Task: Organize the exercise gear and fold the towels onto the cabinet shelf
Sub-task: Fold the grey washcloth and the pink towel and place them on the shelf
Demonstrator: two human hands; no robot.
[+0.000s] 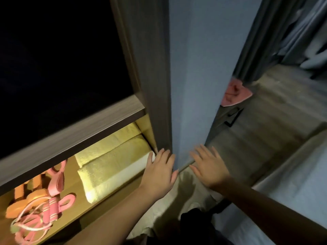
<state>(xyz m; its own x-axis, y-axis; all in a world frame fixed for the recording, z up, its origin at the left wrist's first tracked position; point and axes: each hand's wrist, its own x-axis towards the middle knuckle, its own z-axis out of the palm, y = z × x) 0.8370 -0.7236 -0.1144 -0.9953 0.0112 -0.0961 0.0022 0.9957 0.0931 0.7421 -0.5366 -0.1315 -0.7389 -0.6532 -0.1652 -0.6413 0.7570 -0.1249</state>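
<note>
**Front towel** (pixel 113 172): folded, pale, lit yellow. It lies on the cabinet shelf (pixel 113 197) near the shelf's front edge. Its long axis runs along that edge, lower left to upper right in the head view, and its right end points at the cabinet side panel (pixel 154 85).

**Rear towel** (pixel 109 144): folded, directly behind the front towel and touching it, long axis parallel to it.

**Left hand** (pixel 160 171): at the front towel's right end, palm down. The fingers are straight and slightly spread, and the thumb edge touches the towel end. It grasps nothing.

**Right hand** (pixel 208 167): to the right of the front towel, beyond the side panel and apart from it. The palm is down and the fingers are spread wide. It holds nothing.

**Pink exercise gear** (pixel 53 207): handles, straps and looped cord, left of the front towel on the same shelf. The view is blurred and the pieces cannot be told apart.

**Orange item** (pixel 23 206): further left of the front towel, beside the pink gear; what it is cannot be told.

**Pale cloth** (pixel 177 197): in front of the front towel and to its right, below both hands.

**Pink cloth** (pixel 233 94): far to the right of the front towel, on the floor.
</note>
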